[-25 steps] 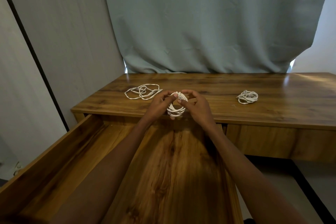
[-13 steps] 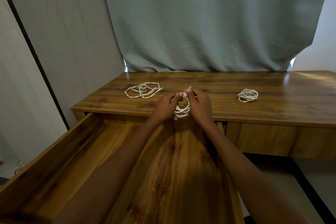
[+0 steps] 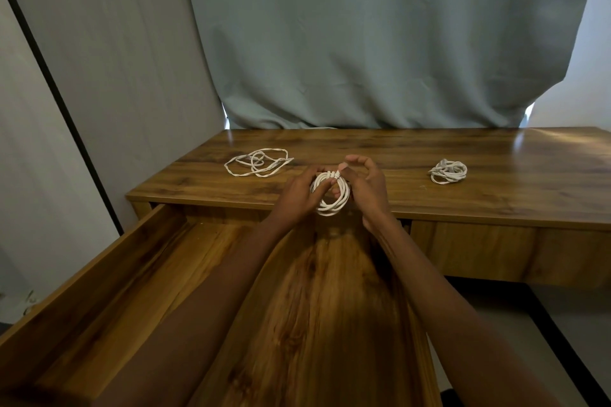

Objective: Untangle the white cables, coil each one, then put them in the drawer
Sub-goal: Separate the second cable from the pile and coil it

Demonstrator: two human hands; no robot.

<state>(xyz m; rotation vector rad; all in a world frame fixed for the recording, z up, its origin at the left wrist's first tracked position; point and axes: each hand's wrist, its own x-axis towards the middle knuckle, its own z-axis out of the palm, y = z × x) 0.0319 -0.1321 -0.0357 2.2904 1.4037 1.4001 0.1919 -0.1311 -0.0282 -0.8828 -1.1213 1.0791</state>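
Both hands work one coil [image 3: 330, 193] of white cable above the front edge of the desk [image 3: 396, 195], directly over the back of the open drawer [image 3: 99, 291].

Hand state:
- Left hand [image 3: 297, 195]: closed around the left side of the coil, fingers through or against the loops. It carries the coil.
- Right hand [image 3: 365, 187]: thumb and forefinger pinched at the wrapped band at the top of the coil, remaining fingers curled loosely and spread. It appears to be securing the cable end.

Other cables:
- A loose cable [image 3: 258, 162] lies in open loops near the desk's left edge. It is not yet coiled.
- A bundled cable [image 3: 449, 171] lies toward the right of the desk, well apart from the hands.
- The drawer appears to hold no cable.

Failure risks, as judged:
1. The end wrap is not tight. If the right-hand pinch lets go early, the stiff loops are likely to spring open and the coil must be rewound.
2. The left-hand grip is one-sided. A loop may slide off and hang into the drawer.
3. Dropping the coil in unsecured may let it tangle with later cables.
4. The loose cable crosses over itself. Pulling one strand could tighten a knot.
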